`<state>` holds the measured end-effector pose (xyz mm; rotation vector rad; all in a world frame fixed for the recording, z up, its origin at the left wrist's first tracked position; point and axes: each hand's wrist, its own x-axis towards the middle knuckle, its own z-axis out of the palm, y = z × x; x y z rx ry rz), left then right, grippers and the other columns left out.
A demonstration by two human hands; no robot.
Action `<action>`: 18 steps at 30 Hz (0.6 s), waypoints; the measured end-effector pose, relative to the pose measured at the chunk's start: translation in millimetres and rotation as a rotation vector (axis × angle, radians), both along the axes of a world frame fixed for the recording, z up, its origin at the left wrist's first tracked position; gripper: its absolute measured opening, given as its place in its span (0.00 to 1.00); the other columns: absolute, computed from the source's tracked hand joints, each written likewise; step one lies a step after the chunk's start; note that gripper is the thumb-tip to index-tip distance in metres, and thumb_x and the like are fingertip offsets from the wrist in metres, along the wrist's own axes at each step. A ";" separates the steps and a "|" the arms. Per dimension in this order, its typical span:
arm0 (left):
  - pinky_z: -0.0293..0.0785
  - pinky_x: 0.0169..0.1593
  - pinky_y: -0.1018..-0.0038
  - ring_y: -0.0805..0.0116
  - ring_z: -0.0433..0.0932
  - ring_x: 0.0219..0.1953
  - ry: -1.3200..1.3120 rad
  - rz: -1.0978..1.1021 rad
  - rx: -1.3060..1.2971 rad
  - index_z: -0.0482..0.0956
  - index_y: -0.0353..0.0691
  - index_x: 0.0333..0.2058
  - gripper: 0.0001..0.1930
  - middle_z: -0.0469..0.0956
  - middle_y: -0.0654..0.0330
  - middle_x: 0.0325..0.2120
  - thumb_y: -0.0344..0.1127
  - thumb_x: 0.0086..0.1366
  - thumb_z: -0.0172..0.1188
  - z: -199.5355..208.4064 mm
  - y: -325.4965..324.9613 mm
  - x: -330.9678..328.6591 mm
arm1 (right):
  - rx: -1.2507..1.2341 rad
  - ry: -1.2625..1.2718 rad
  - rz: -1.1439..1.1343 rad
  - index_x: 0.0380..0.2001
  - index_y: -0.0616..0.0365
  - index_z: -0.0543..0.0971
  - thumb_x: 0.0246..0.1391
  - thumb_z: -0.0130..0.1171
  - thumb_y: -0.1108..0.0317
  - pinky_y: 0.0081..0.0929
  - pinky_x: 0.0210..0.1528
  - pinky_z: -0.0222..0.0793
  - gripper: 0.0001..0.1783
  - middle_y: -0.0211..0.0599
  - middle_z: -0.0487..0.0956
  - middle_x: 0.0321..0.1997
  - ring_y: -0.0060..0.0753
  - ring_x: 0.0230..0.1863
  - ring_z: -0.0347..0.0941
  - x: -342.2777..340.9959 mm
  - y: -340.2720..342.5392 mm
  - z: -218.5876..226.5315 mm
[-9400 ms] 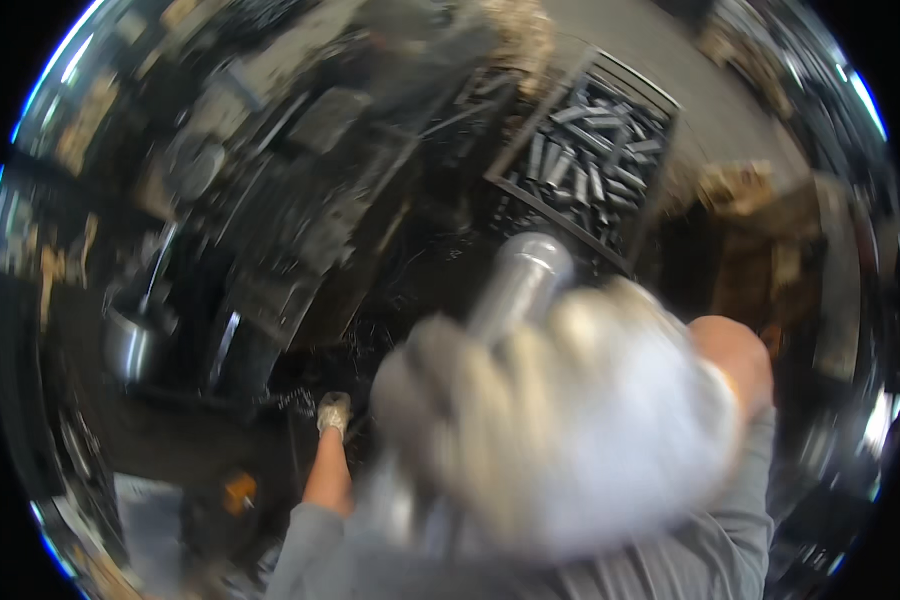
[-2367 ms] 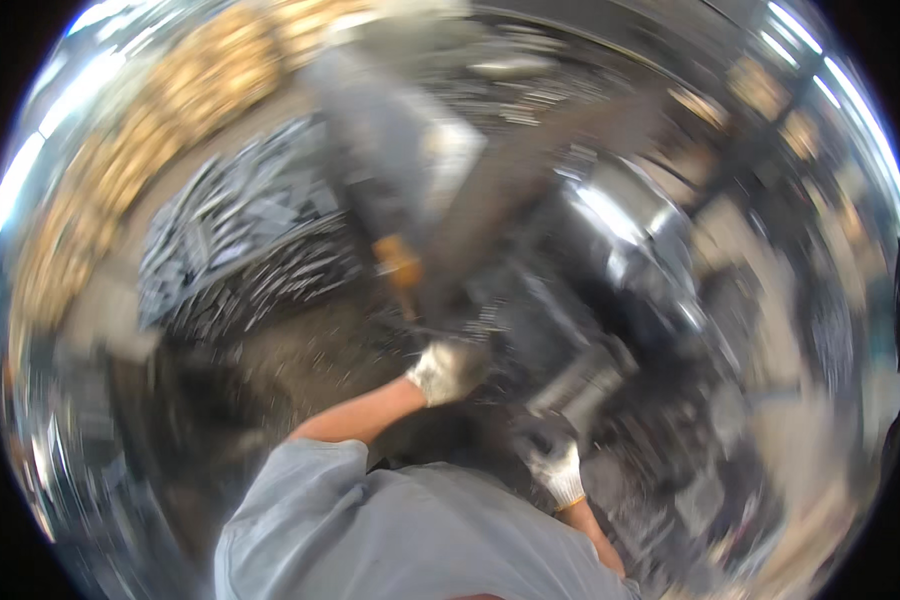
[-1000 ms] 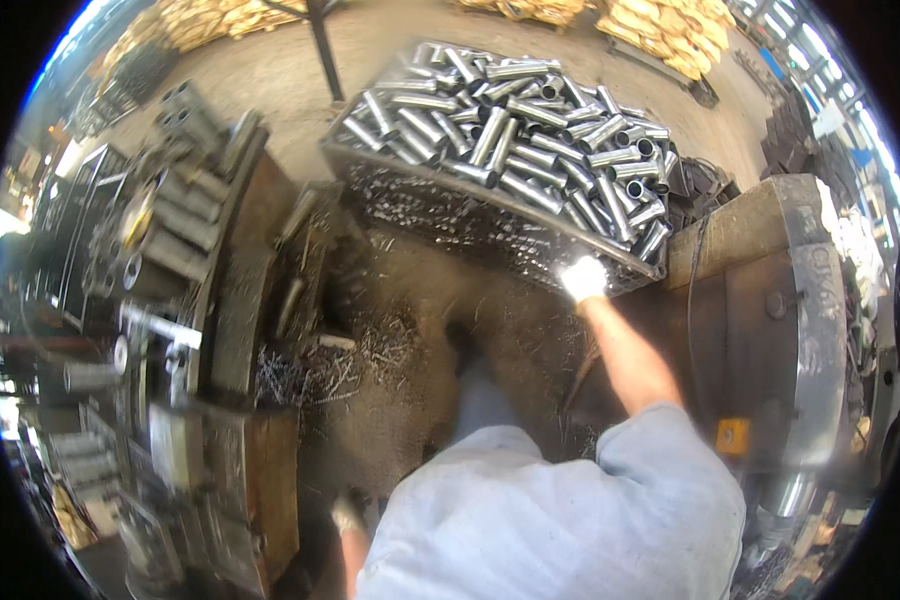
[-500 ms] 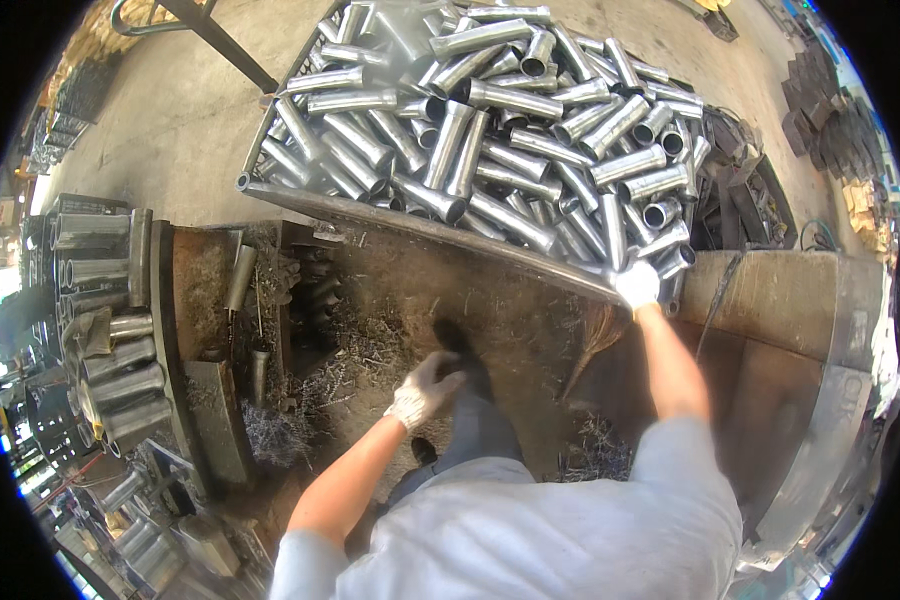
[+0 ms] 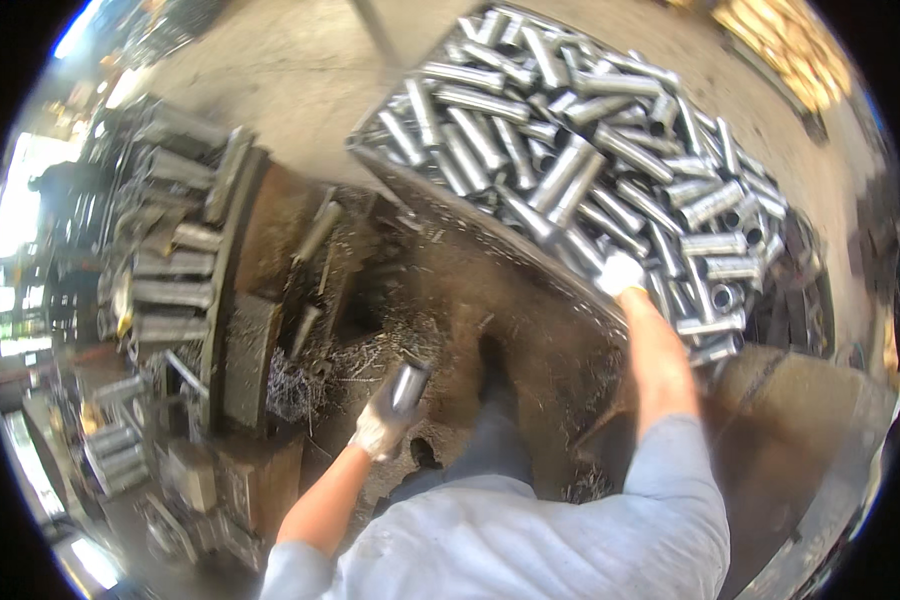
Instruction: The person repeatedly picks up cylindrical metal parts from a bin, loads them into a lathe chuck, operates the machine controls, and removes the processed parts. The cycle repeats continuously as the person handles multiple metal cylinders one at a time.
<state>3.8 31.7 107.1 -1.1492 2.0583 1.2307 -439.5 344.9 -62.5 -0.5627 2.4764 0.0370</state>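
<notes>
Below the bin, my left hand [image 5: 378, 425], in a pale glove, is closed around a short shiny metal tube [image 5: 408, 388]. The tube tilts upward, its end showing above the fingers. My right hand [image 5: 621, 274], also gloved, reaches over the near rim of a large metal bin [image 5: 470, 218], among more metal tubes [image 5: 612, 152] heaped loosely inside. One of those tubes [image 5: 583, 246] lies right against its fingers. Glare and blur hide how the right fingers are set.
At left, a rack [image 5: 225, 190] carries several metal tubes in a row. Metal shavings [image 5: 295, 388] lie on the floor beside it. A brown metal panel [image 5: 810, 400] stands at right, and dark scrap pieces [image 5: 792, 285] sit past the bin's right end.
My left hand was empty and now holds a metal tube. My right hand has shifted leftward along the bin's near rim. The view has turned left, so the bin appears farther right.
</notes>
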 end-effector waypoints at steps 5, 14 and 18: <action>0.80 0.58 0.60 0.52 0.86 0.55 -0.362 0.345 -0.162 0.72 0.41 0.70 0.45 0.84 0.44 0.56 0.50 0.54 0.77 3.1 3.3 260.8 | -0.367 -0.012 -0.207 0.48 0.65 0.86 0.49 0.74 0.50 0.43 0.46 0.82 0.31 0.52 0.89 0.39 0.50 0.39 0.87 37.5 15.5 62.9; 0.81 0.42 0.60 0.60 0.85 0.38 -0.329 1.668 -0.288 0.81 0.32 0.49 0.27 0.85 0.49 0.37 0.46 0.58 0.76 -83.8 169.3 677.2 | -1.206 -0.209 -0.328 0.43 0.57 0.83 0.48 0.71 0.75 0.33 0.40 0.78 0.16 0.27 0.81 0.36 0.27 0.35 0.77 352.3 -173.4 180.4; 0.81 0.37 0.63 0.63 0.81 0.30 0.319 1.999 -0.545 0.76 0.38 0.51 0.22 0.79 0.58 0.32 0.31 0.59 0.70 -57.1 136.9 720.1 | -1.277 -0.190 0.433 0.43 0.56 0.83 0.50 0.73 0.73 0.31 0.45 0.81 0.15 0.33 0.85 0.38 0.30 0.39 0.83 503.9 -310.1 318.2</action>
